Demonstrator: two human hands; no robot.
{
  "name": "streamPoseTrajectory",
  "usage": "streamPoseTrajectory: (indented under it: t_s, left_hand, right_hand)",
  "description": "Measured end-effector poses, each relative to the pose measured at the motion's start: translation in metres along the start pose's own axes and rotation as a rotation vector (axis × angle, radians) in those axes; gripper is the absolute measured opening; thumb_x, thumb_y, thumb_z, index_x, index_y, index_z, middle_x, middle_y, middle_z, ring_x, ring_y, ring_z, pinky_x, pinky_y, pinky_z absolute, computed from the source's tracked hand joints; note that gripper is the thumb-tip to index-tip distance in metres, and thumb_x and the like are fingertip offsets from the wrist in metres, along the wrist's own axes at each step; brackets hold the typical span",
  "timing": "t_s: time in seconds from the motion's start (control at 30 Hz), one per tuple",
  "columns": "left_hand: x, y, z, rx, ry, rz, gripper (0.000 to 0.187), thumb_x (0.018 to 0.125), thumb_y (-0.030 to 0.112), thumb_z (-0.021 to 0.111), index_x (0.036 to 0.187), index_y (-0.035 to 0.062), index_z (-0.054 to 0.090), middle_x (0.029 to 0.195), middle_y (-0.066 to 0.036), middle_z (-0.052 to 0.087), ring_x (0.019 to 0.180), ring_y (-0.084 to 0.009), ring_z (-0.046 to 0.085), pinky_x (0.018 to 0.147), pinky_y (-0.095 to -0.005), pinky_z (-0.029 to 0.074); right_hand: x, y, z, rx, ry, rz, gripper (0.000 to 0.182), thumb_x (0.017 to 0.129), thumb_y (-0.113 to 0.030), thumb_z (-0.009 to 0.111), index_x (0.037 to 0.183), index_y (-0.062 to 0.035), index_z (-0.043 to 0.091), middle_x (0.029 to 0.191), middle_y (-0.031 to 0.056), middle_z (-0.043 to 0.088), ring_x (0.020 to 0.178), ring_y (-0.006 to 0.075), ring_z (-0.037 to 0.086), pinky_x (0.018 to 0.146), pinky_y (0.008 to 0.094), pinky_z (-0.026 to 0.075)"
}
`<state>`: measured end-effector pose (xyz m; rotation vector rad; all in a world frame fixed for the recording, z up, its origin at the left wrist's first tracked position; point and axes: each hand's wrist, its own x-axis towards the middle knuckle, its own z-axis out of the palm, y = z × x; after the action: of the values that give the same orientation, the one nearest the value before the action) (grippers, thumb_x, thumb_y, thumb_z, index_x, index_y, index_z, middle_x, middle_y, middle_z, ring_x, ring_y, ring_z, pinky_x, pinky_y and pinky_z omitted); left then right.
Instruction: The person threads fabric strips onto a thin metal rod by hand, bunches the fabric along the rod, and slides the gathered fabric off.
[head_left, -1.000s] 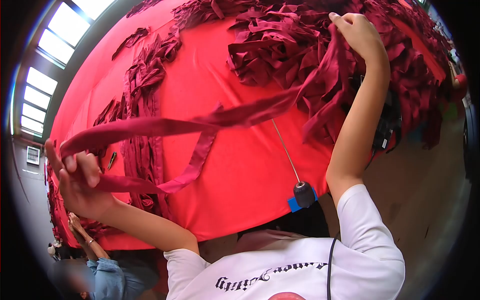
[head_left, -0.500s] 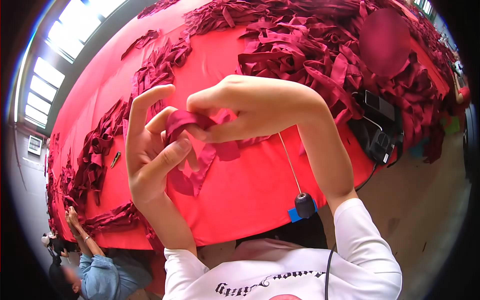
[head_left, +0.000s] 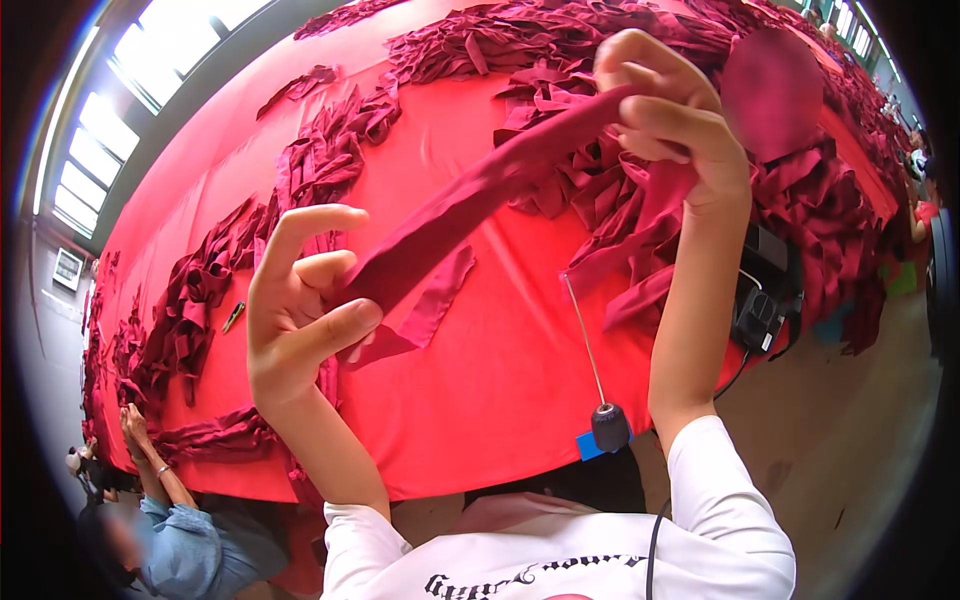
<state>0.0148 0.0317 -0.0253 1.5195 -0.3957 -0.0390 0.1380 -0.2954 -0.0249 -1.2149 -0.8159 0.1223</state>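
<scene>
A maroon fabric strip [head_left: 490, 190] runs slantwise through the air between my hands, raised above the red-covered table. My left hand [head_left: 300, 310] pinches its lower end between thumb and fingers, with the index finger held out, and a loose tail of cloth hangs beneath. At the upper end my right hand [head_left: 680, 120] has its fingers closed on the strip. More maroon cloth droops below that hand toward the heap behind it. Below my right hand, a thin metal rod [head_left: 583, 335] rises from a black knob-like base [head_left: 610, 428] at the table's near edge.
Heaps of maroon strips [head_left: 460, 45] cover the far side and right of the red cloth [head_left: 450, 400]. More strips [head_left: 195, 290] lie along the left, near a small cutter-like tool [head_left: 233, 317]. Black devices [head_left: 760, 310] with a cable sit right. A person in blue [head_left: 205, 545] works at lower left.
My right hand has moved up and to the right, away from my left hand. The strip, bunched between the hands before, is now drawn out long. My left hand stays nearly in place.
</scene>
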Motion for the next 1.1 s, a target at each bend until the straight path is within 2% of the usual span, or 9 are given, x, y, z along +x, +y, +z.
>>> streamPoseTrajectory:
  t_s: [0.13,0.2,0.37,0.43,0.57,0.67,0.77,0.93,1.1]
  left_hand:
    - [-0.003,-0.002,-0.007,-0.011,0.033,0.082,0.06,0.077,-0.007,0.07,0.13,-0.0046,0.042,0.093,-0.016,0.071,0.082,-0.0153,0.068,0.077,-0.0252,0.049]
    - [-0.007,-0.002,-0.017,-0.014,0.023,0.097,0.059,0.077,-0.006,0.07,0.129,-0.0047,0.042,0.093,-0.016,0.071,0.083,-0.0157,0.068,0.077,-0.0252,0.049]
    - [-0.014,-0.004,-0.026,-0.051,0.043,0.166,0.059,0.075,-0.003,0.072,0.126,-0.0049,0.042,0.094,-0.019,0.07,0.082,-0.0174,0.068,0.077,-0.0252,0.049]
    - [-0.017,-0.005,-0.032,-0.206,-0.011,0.201,0.06,0.074,-0.002,0.073,0.124,-0.004,0.04,0.087,-0.019,0.069,0.069,-0.0165,0.064,0.065,-0.0262,0.047]
    - [-0.021,-0.008,-0.042,-0.435,-0.144,0.331,0.054,0.078,-0.006,0.07,0.118,-0.0007,0.034,0.072,-0.019,0.063,0.05,-0.0147,0.054,0.05,-0.0287,0.039]
    - [-0.02,-0.012,-0.065,-0.429,-0.254,0.44,0.05,0.086,-0.004,0.064,0.126,0.0026,0.034,0.058,-0.01,0.055,0.033,-0.0126,0.046,0.031,-0.0249,0.037]
    - [-0.025,-0.013,-0.074,-0.414,-0.271,0.48,0.054,0.088,-0.002,0.063,0.131,0.0037,0.033,0.061,-0.009,0.054,0.033,-0.0129,0.046,0.03,-0.0241,0.039]
    - [-0.02,-0.006,-0.067,-0.428,-0.341,0.45,0.064,0.089,-0.001,0.061,0.145,0.0046,0.029,0.086,-0.011,0.055,0.036,-0.0124,0.047,0.029,-0.0249,0.041]
    - [-0.026,-0.014,-0.083,-0.433,-0.315,0.49,0.075,0.087,0.004,0.063,0.151,0.0062,0.025,0.09,-0.008,0.048,0.036,-0.0102,0.041,0.033,-0.0236,0.037]
  right_hand:
    - [-0.012,0.001,-0.025,0.285,0.084,-0.189,0.037,0.094,-0.008,0.061,0.129,0.0012,0.052,0.083,0.0019,0.048,0.043,-0.0006,0.028,0.041,0.0159,0.02]
    - [-0.018,0.0,-0.039,0.367,0.288,-0.203,0.034,0.097,-0.006,0.055,0.13,0.0016,0.055,0.08,0.0016,0.053,0.043,0.0006,0.029,0.041,0.0173,0.021]
    - [-0.017,0.006,-0.062,0.45,0.198,-0.25,0.026,0.098,-0.004,0.054,0.122,0.0027,0.062,0.088,0.0059,0.064,0.044,0.0024,0.032,0.042,0.0185,0.024]
    - [-0.016,0.002,-0.062,0.389,0.331,-0.211,0.023,0.091,-0.005,0.064,0.113,-0.0001,0.067,0.089,0.0035,0.066,0.049,0.0033,0.035,0.044,0.0199,0.026]
    - [-0.013,0.006,-0.07,0.376,0.457,-0.229,0.023,0.091,-0.006,0.064,0.113,-0.0011,0.067,0.094,0.0053,0.068,0.054,0.0057,0.044,0.048,0.0201,0.032]
    - [-0.012,0.008,-0.072,0.214,0.736,-0.225,0.022,0.09,-0.005,0.066,0.113,-0.0028,0.066,0.1,0.0065,0.069,0.075,0.0121,0.06,0.059,0.0223,0.043]
    - [-0.014,0.009,-0.077,0.115,0.911,-0.184,0.023,0.091,-0.003,0.062,0.114,-0.004,0.067,0.106,0.0045,0.07,0.092,0.0151,0.067,0.07,0.023,0.049]
    - [-0.01,0.013,-0.078,0.054,0.945,-0.292,0.029,0.092,-0.003,0.057,0.12,-0.0012,0.065,0.11,0.0059,0.069,0.099,0.0135,0.065,0.084,0.0243,0.049]
    - [-0.01,0.013,-0.073,-0.052,0.994,-0.336,0.034,0.092,-0.002,0.054,0.124,0.0025,0.063,0.123,0.0088,0.064,0.106,0.0139,0.061,0.094,0.0276,0.047]
